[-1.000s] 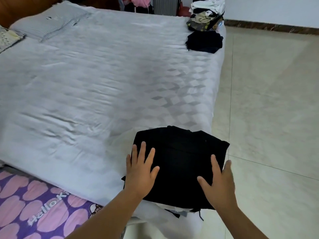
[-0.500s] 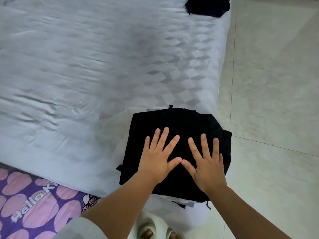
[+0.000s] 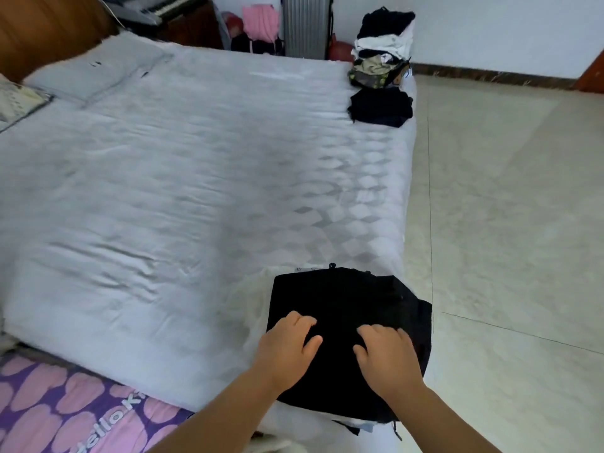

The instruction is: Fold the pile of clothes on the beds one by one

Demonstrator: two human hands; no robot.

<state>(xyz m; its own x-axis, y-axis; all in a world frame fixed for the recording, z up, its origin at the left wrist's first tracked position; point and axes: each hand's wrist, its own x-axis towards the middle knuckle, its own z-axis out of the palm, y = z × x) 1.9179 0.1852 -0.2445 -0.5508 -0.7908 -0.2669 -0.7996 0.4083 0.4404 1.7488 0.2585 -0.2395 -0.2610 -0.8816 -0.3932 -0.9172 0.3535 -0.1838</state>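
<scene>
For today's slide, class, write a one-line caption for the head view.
Both hands, left and right, rest on a folded black garment at the bed corner.

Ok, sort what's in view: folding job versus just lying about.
Job: folded black garment, left hand and right hand on it, mixed clothes pile, small dark stack, bed.
Lying about: suitcase, purple blanket, pillow.

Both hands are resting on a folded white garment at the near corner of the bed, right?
Not quite: the folded garment is black, not white. The head view shows the left hand and right hand on it at the near corner of the bed.
</scene>
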